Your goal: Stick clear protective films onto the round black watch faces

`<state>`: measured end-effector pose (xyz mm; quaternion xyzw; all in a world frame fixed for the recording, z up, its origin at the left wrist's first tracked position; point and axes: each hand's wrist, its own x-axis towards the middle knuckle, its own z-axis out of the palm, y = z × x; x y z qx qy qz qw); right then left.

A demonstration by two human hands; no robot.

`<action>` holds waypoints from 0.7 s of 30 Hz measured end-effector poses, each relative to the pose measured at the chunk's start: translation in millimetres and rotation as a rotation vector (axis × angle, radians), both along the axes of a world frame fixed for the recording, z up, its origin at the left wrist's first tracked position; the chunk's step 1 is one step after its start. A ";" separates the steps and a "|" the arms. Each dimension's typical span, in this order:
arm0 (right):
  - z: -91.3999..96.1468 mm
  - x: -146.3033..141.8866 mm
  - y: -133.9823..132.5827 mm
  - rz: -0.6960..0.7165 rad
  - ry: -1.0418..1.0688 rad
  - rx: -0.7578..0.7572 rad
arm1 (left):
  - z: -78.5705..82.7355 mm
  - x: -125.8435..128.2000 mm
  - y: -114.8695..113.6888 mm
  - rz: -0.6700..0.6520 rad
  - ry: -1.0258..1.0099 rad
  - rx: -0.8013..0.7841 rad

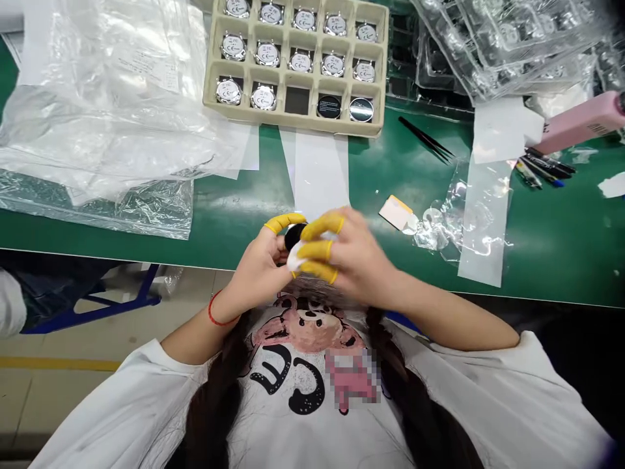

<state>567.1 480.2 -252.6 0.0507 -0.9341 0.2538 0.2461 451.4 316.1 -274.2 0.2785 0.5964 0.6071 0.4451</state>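
Observation:
My left hand [258, 266] is closed around a round piece with a dark face [293, 236], which looks like a watch head. Yellow finger cots cover some fingertips on both hands. My right hand [359, 257], slightly blurred, pinches a small white wad [295, 258] up against the watch head. Its fingers hide part of both. Beyond my hands stands a cream compartment tray [234, 112] with rows of watch heads, most lying with white-labelled backs up. In its front row, one compartment shows only its dark bottom, and a dark disc [329, 106] lies to the right of it.
Clear plastic bags [122, 130] cover the left of the green table [234, 218]. Black tweezers [426, 139], a small white-and-yellow pad [396, 213] and crumpled film lie to the right. Farther right are pens [544, 168], a pink bottle [583, 122] and stacked clear plastic trays [512, 39].

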 end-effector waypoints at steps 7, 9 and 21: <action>-12.9 -7.7 -4.1 -0.141 0.166 0.048 | -4.7 3.1 4.3 0.007 0.046 0.061; -12.2 -3.0 -5.4 -0.096 0.156 0.045 | -6.3 2.7 3.7 0.006 0.062 0.073; -20.3 -15.7 32.9 -0.294 -0.007 -0.034 | -8.9 9.4 6.2 0.118 0.199 0.123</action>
